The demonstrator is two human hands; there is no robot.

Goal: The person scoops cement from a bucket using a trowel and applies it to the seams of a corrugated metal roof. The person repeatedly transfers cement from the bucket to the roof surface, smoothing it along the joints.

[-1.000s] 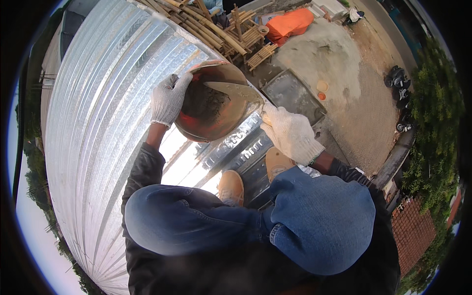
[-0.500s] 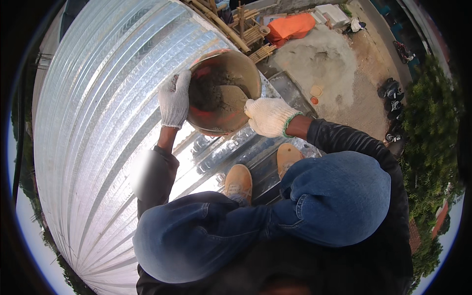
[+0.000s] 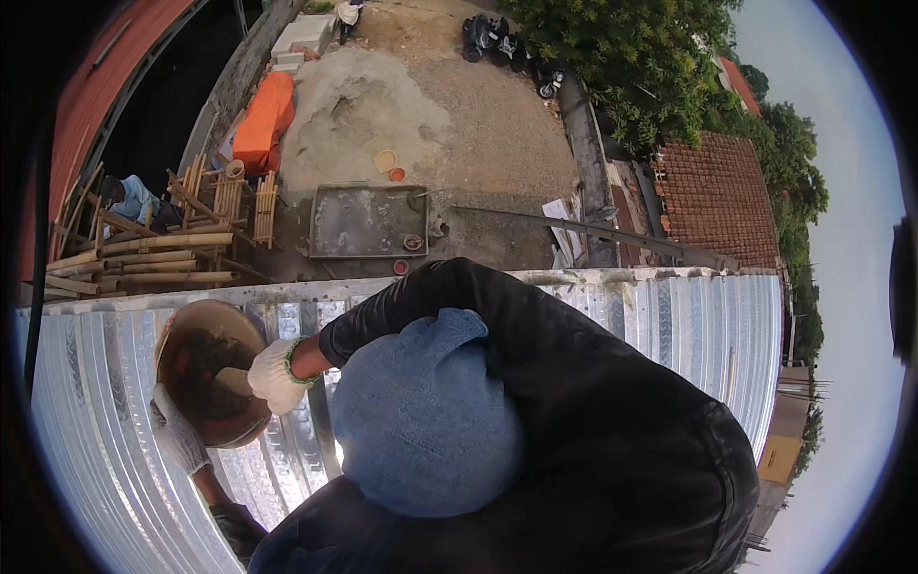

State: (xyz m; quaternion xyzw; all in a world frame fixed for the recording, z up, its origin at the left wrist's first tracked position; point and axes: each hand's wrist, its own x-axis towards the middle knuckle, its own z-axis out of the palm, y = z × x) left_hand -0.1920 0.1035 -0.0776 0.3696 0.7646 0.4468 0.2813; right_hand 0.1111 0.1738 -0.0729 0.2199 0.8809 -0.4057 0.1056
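A round bucket, worn and orange-brown, is on the ribbed metal roofing at the left, tilted so its inside shows. Grey wet mortar coats its bottom. My left hand, in a whitish knitted glove, grips the bucket's near left rim. At the opposite side, my right hand, in a cream glove with a green cuff, is closed round a trowel. The trowel's blade reaches into the bucket over the mortar; the fingers hide its handle. My bent denim knee rises beside my right forearm.
The shiny metal roofing ends at a far edge with a drop beyond. Below are bamboo poles, a person in blue, an orange tarp, a rectangular mixing trough, a sand heap and parked motorbikes.
My view has swung right, so the bucket and both hands now appear farther left and lower. The left hand has shifted to the rim's near side. The trowel stays in my right hand.
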